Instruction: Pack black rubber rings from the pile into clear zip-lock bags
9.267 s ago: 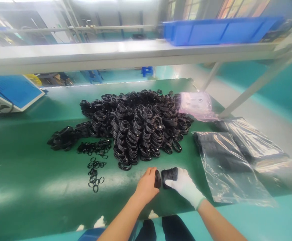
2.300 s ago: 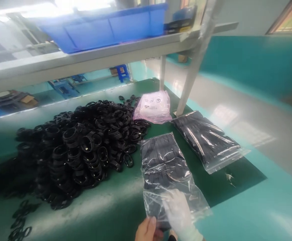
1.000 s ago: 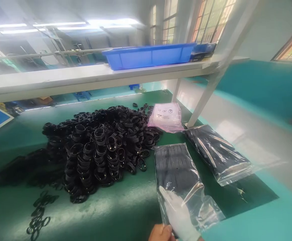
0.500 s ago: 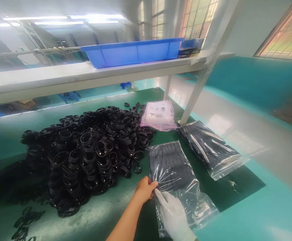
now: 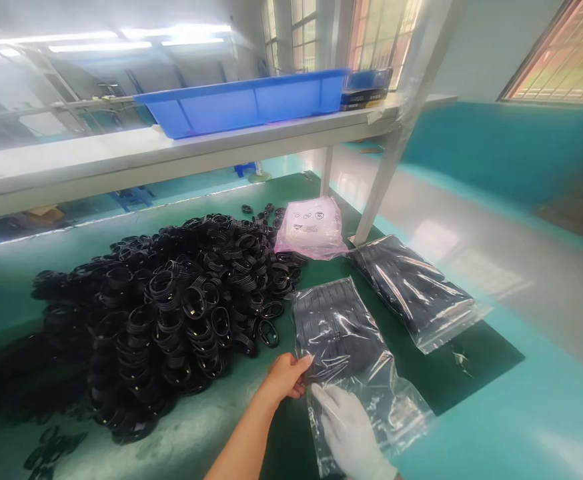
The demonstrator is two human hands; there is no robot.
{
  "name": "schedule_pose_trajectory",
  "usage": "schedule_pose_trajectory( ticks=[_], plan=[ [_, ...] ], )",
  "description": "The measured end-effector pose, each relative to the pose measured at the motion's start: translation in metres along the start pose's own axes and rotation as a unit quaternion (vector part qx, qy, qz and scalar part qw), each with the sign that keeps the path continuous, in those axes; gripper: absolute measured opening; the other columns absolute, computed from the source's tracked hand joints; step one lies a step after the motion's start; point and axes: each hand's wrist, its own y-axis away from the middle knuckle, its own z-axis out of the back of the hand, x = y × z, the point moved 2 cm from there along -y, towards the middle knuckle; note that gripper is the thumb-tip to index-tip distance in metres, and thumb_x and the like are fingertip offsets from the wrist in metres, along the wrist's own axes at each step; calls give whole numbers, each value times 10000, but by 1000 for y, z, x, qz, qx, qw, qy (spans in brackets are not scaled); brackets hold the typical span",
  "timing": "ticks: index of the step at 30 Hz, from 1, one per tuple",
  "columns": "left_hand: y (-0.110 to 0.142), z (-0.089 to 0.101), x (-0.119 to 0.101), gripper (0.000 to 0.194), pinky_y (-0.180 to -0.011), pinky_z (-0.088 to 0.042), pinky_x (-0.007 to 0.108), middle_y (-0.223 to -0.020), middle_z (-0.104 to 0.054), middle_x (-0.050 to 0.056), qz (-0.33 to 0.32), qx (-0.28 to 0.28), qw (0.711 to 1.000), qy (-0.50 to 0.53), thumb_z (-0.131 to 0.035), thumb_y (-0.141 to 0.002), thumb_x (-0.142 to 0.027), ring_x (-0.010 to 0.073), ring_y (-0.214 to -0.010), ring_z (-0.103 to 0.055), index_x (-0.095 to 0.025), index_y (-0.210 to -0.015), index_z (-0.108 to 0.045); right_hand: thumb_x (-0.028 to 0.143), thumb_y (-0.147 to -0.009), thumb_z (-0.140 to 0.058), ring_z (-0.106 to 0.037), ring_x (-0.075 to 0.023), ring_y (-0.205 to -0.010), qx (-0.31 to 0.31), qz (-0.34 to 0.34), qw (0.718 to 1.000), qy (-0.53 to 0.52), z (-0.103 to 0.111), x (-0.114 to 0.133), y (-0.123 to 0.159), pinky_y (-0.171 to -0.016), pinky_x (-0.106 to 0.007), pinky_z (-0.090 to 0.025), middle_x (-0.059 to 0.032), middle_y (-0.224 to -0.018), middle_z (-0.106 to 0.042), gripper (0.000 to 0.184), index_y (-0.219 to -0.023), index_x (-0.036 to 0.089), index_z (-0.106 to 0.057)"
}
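My left hand, bare, pinches the left edge of a clear plastic bag, thumb on top and fingers curled at the side. Packed rows of dark coiled cables fill the far part of this bag, while its near end is loose, crinkled film. Over that loose end lies my right hand in a white glove, fingers extended toward the bag's left edge; its thumb is hidden. A big pile of black coiled cables spreads to the left of both hands.
Another filled clear bag lies to the right. Behind is a pink plastic bag with a white printed label, near a shelf post. A blue bin and small boxes stand on the shelf above. A few loose coils lie at front left.
My right hand's fingers have drawn slightly back from my left thumb. My left hand keeps its hold on the bag's edge. The whole view has shifted a little.
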Motion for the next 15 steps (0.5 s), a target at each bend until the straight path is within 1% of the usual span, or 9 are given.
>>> schedule_pose_trajectory(
  ticks=[2,4,5,6,8,10,11,13,15],
  plan=[
    [7,6,0,406,-497,-441,257,-654,-600,25,-21,-50,997,-58,-454,-728,-576,138,-508,-582,-170,-705,-464,193,-810,-425,-556,-190,-947,-13,-20,1000,-14,-1,-6,7,-790,-345,-483,-62,-1115,-563,462,-1263,281,-396],
    [11,12,-2,378,-526,-412,237,-696,-615,18,-58,-129,981,-135,-450,-734,-558,128,-548,-581,-182,-708,-490,229,-820,-426,-547,-202,-984,-33,-44,998,-19,-2,-10,12,-812,-358,-481,-69,-1124,-561,429,-1247,267,-414],
    [11,14,-4,358,-544,-399,229,-720,-622,12,-72,-160,970,-166,-453,-736,-544,125,-578,-582,-189,-715,-498,244,-824,-424,-542,-209,-1001,-40,-55,998,-18,-2,-11,14,-817,-365,-480,-73,-1131,-558,431,-1254,261,-406],
    [11,14,-5,338,-558,-391,225,-741,-627,9,-75,-176,964,-183,-454,-739,-529,125,-605,-585,-195,-724,-502,257,-827,-420,-537,-215,-1012,-44,-61,997,-16,-3,-12,14,-818,-371,-480,-77,-1140,-553,444,-1270,258,-387],
    [5,9,-9,310,-569,-385,229,-756,-633,10,-56,-174,963,-195,-441,-751,-503,128,-615,-586,-198,-740,-496,263,-826,-414,-540,-223,-1003,-41,-67,997,-10,-4,-12,13,-809,-383,-483,-82,-1147,-548,487,-1307,261,-336],
    [-1,0,-13,286,-575,-391,243,-758,-638,22,-30,-158,967,-196,-432,-759,-477,139,-604,-590,-196,-755,-486,249,-818,-414,-556,-224,-956,-28,-65,998,-4,-4,-11,10,-793,-394,-487,-82,-1126,-557,520,-1326,267,-305],
    [-3,-5,-15,275,-584,-396,255,-767,-641,32,-21,-160,966,-203,-431,-760,-467,152,-619,-596,-197,-765,-483,235,-812,-414,-563,-223,-930,-22,-63,998,-2,-3,-10,8,-784,-398,-489,-83,-1111,-564,529,-1328,267,-301],
    [-5,-11,-20,267,-615,-405,282,-795,-645,54,-11,-189,954,-231,-435,-755,-460,191,-697,-609,-199,-783,-483,208,-801,-415,-569,-226,-905,-14,-64,998,2,-2,-9,6,-767,-402,-493,-89,-1084,-575,539,-1325,262,-308],
    [-4,-14,-23,262,-640,-413,300,-815,-646,70,-7,-223,940,-257,-448,-749,-456,219,-767,-611,-200,-791,-482,189,-794,-415,-569,-232,-909,-15,-67,998,2,-1,-8,4,-756,-401,-497,-94,-1070,-581,539,-1320,256,-318]
  ],
)
